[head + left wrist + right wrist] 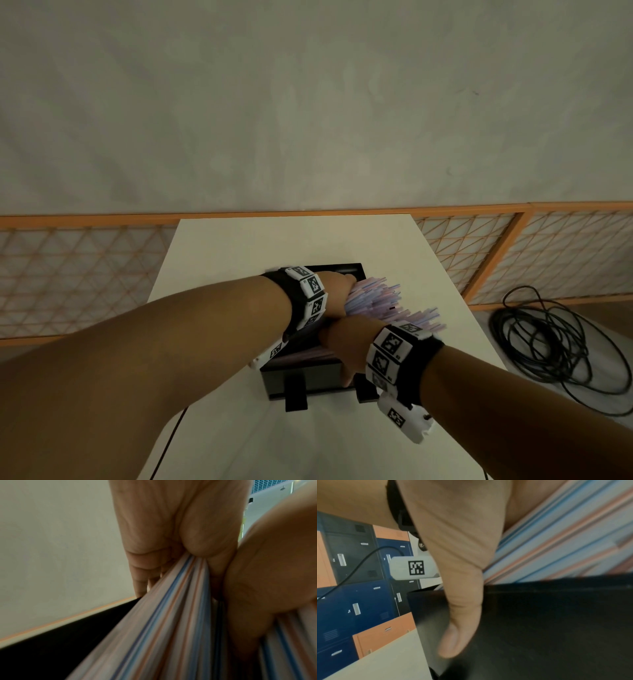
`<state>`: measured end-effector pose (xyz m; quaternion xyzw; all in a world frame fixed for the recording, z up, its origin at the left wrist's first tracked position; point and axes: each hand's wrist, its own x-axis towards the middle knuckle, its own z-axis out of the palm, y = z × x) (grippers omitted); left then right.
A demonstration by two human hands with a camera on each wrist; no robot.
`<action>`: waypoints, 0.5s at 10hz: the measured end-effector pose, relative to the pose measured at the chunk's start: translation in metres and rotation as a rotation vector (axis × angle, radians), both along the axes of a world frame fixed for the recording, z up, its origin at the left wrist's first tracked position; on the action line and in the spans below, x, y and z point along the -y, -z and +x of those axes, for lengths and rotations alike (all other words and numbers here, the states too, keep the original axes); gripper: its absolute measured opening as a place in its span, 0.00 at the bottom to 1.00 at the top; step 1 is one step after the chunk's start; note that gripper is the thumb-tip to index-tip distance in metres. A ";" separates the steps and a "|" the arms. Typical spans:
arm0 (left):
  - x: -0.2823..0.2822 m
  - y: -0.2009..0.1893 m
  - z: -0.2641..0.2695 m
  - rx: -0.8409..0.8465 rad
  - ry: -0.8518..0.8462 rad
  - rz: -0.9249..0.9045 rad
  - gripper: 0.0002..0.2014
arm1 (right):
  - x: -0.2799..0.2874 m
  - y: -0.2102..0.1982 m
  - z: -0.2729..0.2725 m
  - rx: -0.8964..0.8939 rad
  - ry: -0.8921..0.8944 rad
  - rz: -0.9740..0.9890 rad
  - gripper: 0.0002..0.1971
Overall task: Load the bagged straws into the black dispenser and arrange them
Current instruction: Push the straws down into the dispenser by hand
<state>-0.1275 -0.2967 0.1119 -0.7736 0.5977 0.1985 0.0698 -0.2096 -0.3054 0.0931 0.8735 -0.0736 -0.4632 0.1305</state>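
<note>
I see one boxy black dispenser [305,375] with smooth matte walls on a pale table [239,246]. A thick bundle of thin, striped straws [373,298], too many to count, fans out of its open top toward the far right. My left hand [337,294] curls tightly round the bundle. My right hand [342,346] covers the dispenser's near wall, thumb flat on it; its grip I cannot tell. Coiled black cable [555,346] lies on the floor, right.

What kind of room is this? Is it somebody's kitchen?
Probably not a kitchen. It looks more like a workroom or lab: metal lockers in orange, blue and dark grey, a plain white table by a bare wall, and a coil of black cable on the floor.
</note>
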 end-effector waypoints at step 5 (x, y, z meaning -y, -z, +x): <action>-0.004 -0.006 0.005 -0.081 -0.025 -0.023 0.17 | 0.009 -0.005 -0.029 0.599 -0.165 0.221 0.20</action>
